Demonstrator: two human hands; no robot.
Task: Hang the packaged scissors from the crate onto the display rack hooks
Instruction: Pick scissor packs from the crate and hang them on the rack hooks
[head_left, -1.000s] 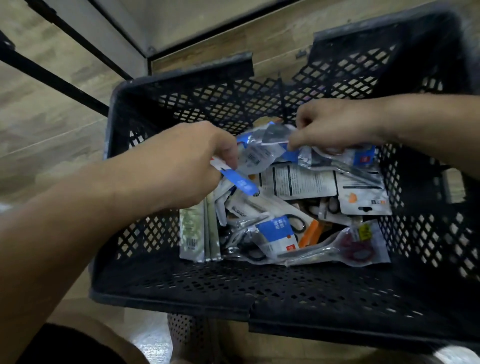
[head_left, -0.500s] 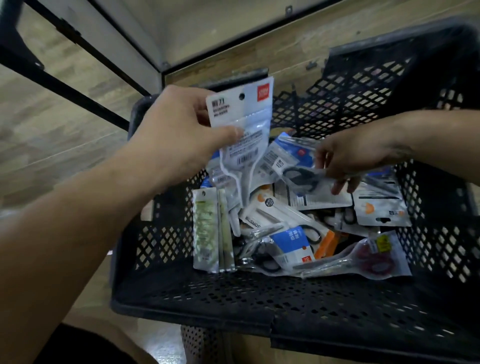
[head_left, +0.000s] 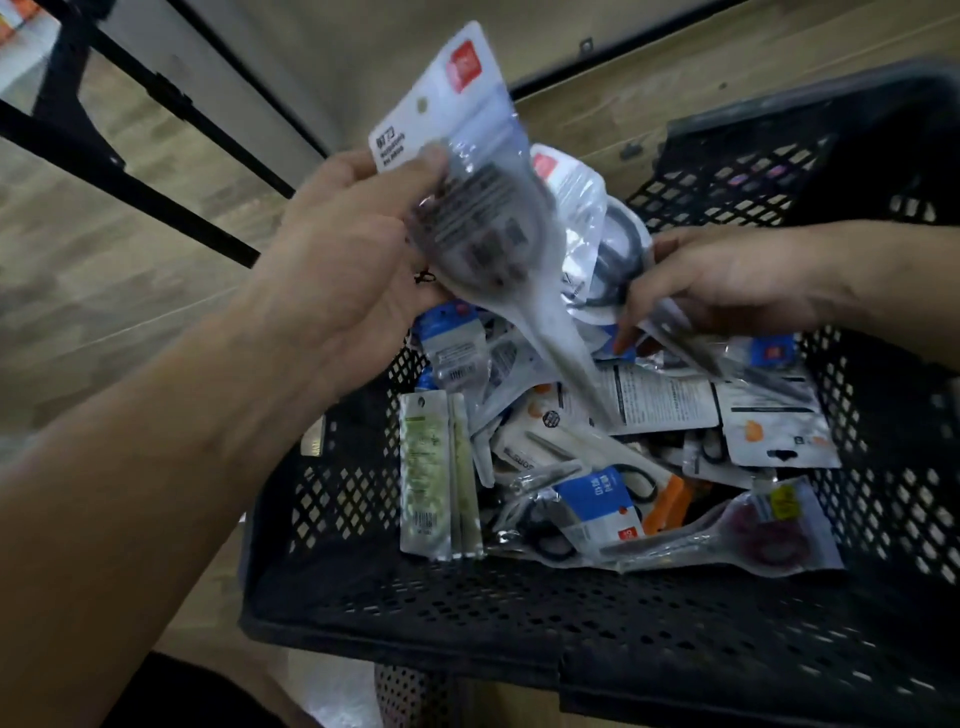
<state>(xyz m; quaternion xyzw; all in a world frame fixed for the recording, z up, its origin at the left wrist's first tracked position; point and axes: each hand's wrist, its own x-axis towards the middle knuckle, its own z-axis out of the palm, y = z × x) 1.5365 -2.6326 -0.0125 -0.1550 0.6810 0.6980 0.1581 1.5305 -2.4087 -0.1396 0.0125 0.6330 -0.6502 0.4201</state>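
Under my hands the black lattice crate (head_left: 467, 623) carries a loose heap (head_left: 597, 499) of crinkled plastic packs. Left of my left hand (head_left: 343, 270) a black bar (head_left: 156, 202) crosses the wood floor (head_left: 104, 291). That hand is raised, thumb over a glossy clear scissors pack (head_left: 478, 208), gripping it near its white header. My right hand (head_left: 727, 280), lower, pinches a second pack (head_left: 582, 208) just above the heap.

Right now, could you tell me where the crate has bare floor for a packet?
In the crate, bare floor lies along the near wall, below the packet pile, and left of the green packets. Middle and far right are crowded.
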